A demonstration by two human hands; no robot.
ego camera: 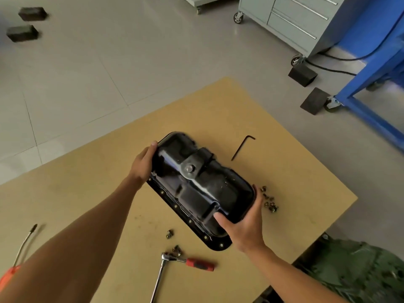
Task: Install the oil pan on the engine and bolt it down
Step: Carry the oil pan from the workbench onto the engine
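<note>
A black oil pan (pixel 196 189) with a drain plug on top is held just above the tan board (pixel 87 193), bottom side up, its bolt-hole flange toward me. My left hand (pixel 143 165) grips its far left end. My right hand (pixel 244 224) grips its near right end, thumb on top. Several small bolts (pixel 269 202) lie to the right of the pan, with more bolts (pixel 175 243) in front of it. A ratchet wrench (pixel 175 262) with a red handle lies near the front edge. A dark green engine (pixel 354 272) shows at the bottom right.
A black hex key (pixel 241 147) lies on the board behind the pan. A red-handled screwdriver (pixel 19 254) lies at the left. A blue stand (pixel 371 84), a grey drawer cabinet (pixel 295 20) and black wheel chocks (pixel 302 75) stand at the right; black blocks (pixel 26 22) lie far left on the floor.
</note>
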